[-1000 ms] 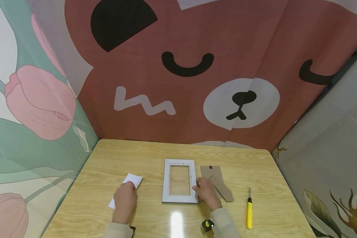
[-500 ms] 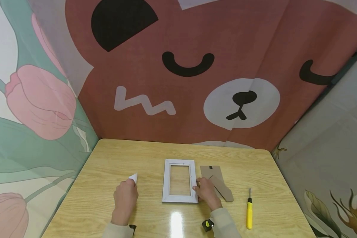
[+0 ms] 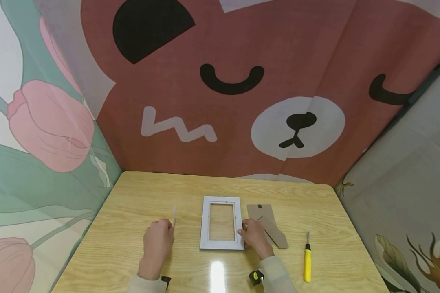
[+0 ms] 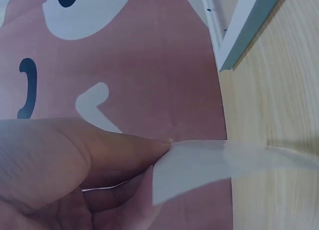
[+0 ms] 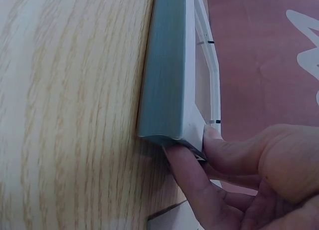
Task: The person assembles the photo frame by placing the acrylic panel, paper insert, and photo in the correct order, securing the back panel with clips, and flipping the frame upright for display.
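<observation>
Between its thumb and fingers my left hand point(image 3: 157, 246) pinches a thin white sheet of paper point(image 4: 199, 165). The head view shows the paper nearly edge-on, tilted up off the table. My right hand point(image 3: 256, 237) grips the right side of a white picture frame point(image 3: 205, 224), thumb on top. Its forefinger point(image 5: 189, 172) is against the frame's outer edge in the right wrist view. The picture frame lies flat, with wood visible through its opening. Beside it on the right lies a brown backing board point(image 3: 256, 210) with a stand leg, partly hidden by my right hand.
A screwdriver point(image 3: 307, 260) with a yellow handle lies at the right on the wooden table point(image 3: 139, 187). Near my right sleeve is a small black and yellow object point(image 3: 255, 277). Printed cloths point(image 3: 168, 162) hang behind the table and at both sides.
My left hand has lifted the paper from the table, turned it nearly edge-on and shifted slightly right. My right hand and the picture frame have stayed put.
</observation>
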